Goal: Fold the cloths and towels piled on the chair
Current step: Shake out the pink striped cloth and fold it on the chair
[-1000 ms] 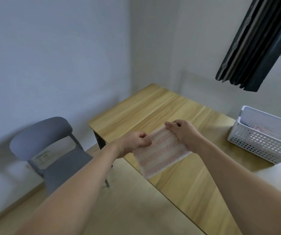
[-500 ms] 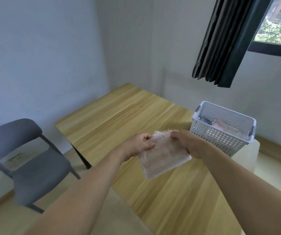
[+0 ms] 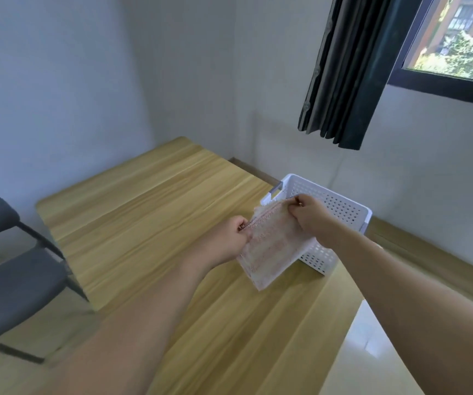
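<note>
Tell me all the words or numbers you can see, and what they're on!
None: no words, numbers or signs can be read anywhere.
The striped cloth held by both hands has only pink stripes.
The white basket, the wooden table, the grey chair and the dark curtain are plain.

You hold a cloth (image 3: 269,246) of pale cream with faint pink stripes. The basket (image 3: 340,206) behind it is white, dotted with small round holes. Your table (image 3: 149,223) is light yellow wood with streaky grain. The chair (image 3: 7,277) is grey-blue, the curtain (image 3: 349,69) dark, with blackish folds.
</note>
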`<state>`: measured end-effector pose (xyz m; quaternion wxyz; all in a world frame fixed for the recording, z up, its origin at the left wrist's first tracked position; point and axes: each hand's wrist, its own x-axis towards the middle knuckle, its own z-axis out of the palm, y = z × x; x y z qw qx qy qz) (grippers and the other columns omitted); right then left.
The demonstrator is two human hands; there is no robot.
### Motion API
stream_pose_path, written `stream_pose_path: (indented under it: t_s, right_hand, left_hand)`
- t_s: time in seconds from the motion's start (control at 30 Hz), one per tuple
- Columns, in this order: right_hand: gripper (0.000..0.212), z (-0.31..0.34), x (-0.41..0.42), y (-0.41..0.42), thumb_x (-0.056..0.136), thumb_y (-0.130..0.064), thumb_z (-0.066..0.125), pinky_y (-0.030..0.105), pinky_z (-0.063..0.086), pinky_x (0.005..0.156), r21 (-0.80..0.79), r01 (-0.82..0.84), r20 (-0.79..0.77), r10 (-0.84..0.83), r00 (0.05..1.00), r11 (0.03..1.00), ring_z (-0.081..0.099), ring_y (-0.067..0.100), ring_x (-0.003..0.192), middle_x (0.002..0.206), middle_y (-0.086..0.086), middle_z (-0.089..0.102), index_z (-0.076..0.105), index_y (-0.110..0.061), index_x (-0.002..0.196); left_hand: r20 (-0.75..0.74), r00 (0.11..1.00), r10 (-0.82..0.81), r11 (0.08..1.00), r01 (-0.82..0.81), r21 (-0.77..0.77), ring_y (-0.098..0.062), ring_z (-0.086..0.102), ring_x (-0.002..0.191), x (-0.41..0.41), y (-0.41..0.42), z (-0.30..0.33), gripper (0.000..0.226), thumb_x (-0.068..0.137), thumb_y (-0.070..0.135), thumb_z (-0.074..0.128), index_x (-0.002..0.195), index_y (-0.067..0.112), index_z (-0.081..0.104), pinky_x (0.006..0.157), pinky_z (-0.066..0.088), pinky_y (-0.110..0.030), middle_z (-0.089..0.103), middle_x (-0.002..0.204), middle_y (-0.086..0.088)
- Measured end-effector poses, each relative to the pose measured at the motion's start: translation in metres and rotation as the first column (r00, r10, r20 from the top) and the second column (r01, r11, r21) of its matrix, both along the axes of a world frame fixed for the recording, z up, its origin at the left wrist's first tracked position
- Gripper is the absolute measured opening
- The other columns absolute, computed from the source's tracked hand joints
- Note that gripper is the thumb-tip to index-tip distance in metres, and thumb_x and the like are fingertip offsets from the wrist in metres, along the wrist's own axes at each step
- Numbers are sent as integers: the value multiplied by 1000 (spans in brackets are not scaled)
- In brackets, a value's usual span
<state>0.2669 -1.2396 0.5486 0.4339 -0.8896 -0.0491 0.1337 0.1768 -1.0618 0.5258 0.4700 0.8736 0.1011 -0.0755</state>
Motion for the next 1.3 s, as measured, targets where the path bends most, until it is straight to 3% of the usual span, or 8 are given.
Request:
stream_pose_path:
  t_s: [0.2, 0.3, 0.47, 0.67, 0.93, 1.03, 1.13, 1.3]
  right_hand:
    - [23, -2, 117, -49, 97, -15, 42, 29, 38, 69, 72, 12, 73, -18, 997, 997, 46, 19, 82, 91, 5, 53, 60, -8, 108]
    - [25, -19, 184, -61, 96, -13, 42, 33, 42, 73, 28, -43, 102, 40, 994, 999, 49, 22, 85, 96, 9, 57, 60, -6, 111]
    - [27, -69, 269, -61, 92, -11, 40, 26, 38, 63, -78, -141, 181, 153, 971, 987, 51, 22, 80, 90, 0, 58, 63, -16, 104]
    - [26, -132, 305, -51, 90, -14, 39, 27, 36, 56, -172, -187, 228, 224, 948, 967, 50, 23, 72, 83, 4, 60, 62, -11, 100]
    - [14, -187, 317, -39, 87, -3, 39, 31, 34, 53, -537, -346, 167, 499, 850, 769, 55, 28, 78, 88, 4, 55, 46, -11, 95]
    - [28, -196, 319, -43, 87, 2, 36, 36, 45, 69, -510, -299, 168, 435, 885, 806, 59, 31, 94, 105, 8, 59, 51, -7, 109]
    - [37, -197, 316, -47, 87, 4, 37, 34, 39, 76, -477, -332, 223, 478, 850, 814, 55, 32, 104, 120, 11, 54, 47, -5, 122]
    - [59, -197, 303, -56, 88, 7, 38, 26, 32, 103, -530, -636, 119, 792, 598, 560, 33, 23, 136, 152, 6, 26, 30, -6, 145]
  left_hand:
    - [104, 985, 141, 979, -154, 130, -14, 52, 65, 104, -70, -4, 24, 97, 33, 39, 115, 25, 52, 55, 35, -30, 57, 82, 5]
    - [116, 970, 214, 943, -236, 234, -21, 56, 82, 163, -92, -9, 34, 94, 23, 38, 127, 23, 48, 61, 36, -31, 59, 96, 1]
    - [109, 954, 280, 869, -300, 393, -32, 57, 95, 241, -107, -47, 30, 90, 13, 42, 117, 16, 52, 71, 43, -35, 64, 105, -7]
    - [17, 955, 296, 828, -266, 494, -30, 52, 73, 283, -108, -103, 13, 79, 8, 44, 88, 18, 46, 52, 30, -32, 53, 75, 2]
    - [-186, 957, 223, 663, -9, 748, -22, 59, 75, 304, -110, -144, 25, 85, -1, 44, 99, 16, 55, 48, 26, -24, 58, 78, 4]
    - [-178, 969, 172, 532, 61, 844, -29, 61, 100, 296, -121, -142, 32, 85, 0, 43, 117, 5, 47, 69, 43, -31, 62, 110, -10]
    - [-155, 980, 126, 404, 92, 910, -33, 47, 112, 282, -138, -141, 51, 84, 6, 43, 134, 0, 33, 88, 40, -37, 47, 126, -15]
    - [-443, 883, 156, 494, 319, 809, -35, 42, 126, 292, -146, -148, 57, 90, 18, 48, 140, -3, 32, 103, 37, -44, 40, 138, -21]
